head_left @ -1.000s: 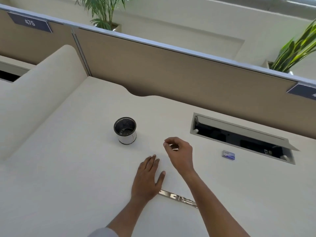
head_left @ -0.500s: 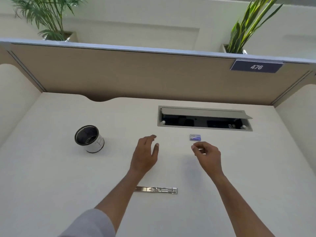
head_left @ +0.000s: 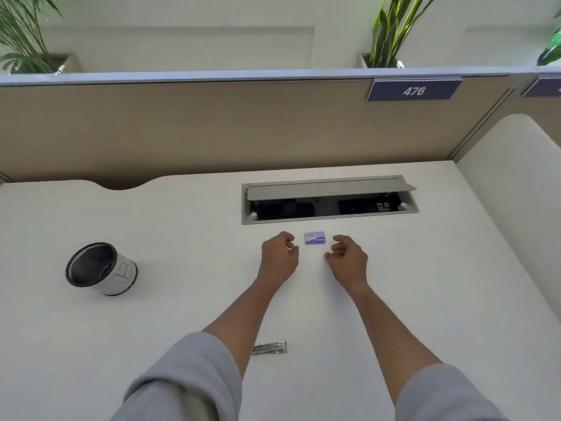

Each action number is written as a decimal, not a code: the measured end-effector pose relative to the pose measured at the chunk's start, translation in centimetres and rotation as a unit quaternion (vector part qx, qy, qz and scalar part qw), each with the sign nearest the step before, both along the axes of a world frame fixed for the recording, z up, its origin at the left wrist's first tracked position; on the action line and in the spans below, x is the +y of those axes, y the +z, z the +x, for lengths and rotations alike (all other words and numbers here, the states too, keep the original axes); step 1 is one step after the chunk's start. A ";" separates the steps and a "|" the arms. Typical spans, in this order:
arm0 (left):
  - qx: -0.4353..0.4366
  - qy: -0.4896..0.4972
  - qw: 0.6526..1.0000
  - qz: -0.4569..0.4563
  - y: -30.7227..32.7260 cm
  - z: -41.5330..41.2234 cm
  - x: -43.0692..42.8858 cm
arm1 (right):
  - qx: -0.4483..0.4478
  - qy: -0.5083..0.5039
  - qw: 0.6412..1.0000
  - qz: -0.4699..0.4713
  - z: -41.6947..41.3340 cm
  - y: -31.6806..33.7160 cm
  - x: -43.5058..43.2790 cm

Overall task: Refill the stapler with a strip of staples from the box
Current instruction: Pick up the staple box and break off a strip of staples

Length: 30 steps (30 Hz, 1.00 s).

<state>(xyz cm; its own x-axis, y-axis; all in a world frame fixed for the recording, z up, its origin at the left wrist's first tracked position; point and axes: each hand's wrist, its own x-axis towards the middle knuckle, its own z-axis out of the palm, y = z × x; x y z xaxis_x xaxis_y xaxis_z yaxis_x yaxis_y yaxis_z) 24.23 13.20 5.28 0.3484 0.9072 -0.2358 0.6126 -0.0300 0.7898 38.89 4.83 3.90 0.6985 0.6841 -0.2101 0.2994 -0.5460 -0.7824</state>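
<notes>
While the staple box [head_left: 315,238] lies closed on the worktop [head_left: 182,299], both hands flank it. The left hand [head_left: 278,259] and right hand [head_left: 347,259] curl their fingers loosely, gripping nothing. The mesh cup [head_left: 98,268] at left looks empty.

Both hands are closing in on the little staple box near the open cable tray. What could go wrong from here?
1. The staple box lies close to the open cable tray; a nudge from the left hand or right hand might push it in.
2. The stapler is partly hidden under the left forearm; pulling back might knock it.
</notes>
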 end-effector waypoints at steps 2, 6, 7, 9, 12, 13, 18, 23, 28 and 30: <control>-0.014 0.054 0.998 -0.041 -0.4 1.3 0.3 | -0.016 0.023 1.000 -0.011 0.6 -0.1 0.8; -0.035 0.099 0.991 -0.078 -1.1 3.8 0.9 | -0.053 0.082 0.994 -0.040 1.9 -0.5 2.2; -0.035 0.106 0.990 -0.083 -1.2 4.3 1.1 | -0.060 0.097 0.992 -0.046 2.1 -0.6 2.4; -0.035 0.123 0.988 -0.091 -1.5 5.0 1.3 | -0.072 0.120 0.989 -0.051 2.5 -0.8 2.9; -0.034 0.158 0.981 -0.107 -1.7 5.6 1.6 | -0.084 0.137 0.986 -0.049 3.0 -1.0 3.1; -0.035 0.170 0.978 -0.114 -1.7 5.8 1.7 | -0.084 0.139 0.986 -0.047 3.2 -1.0 3.1; -0.049 0.193 0.968 -0.151 -1.9 5.8 2.3 | -0.079 0.150 0.985 -0.035 3.8 -0.9 3.1; -0.047 0.195 0.965 -0.171 -1.7 5.4 2.5 | -0.078 0.168 0.982 -0.031 4.5 -0.7 3.2; -0.038 0.186 0.966 -0.178 -1.8 4.8 3.0 | -0.089 0.160 0.983 -0.025 5.1 -0.7 2.7; -0.040 0.184 0.966 -0.177 -1.8 4.5 3.1 | -0.081 0.152 0.985 -0.024 5.3 -0.8 2.5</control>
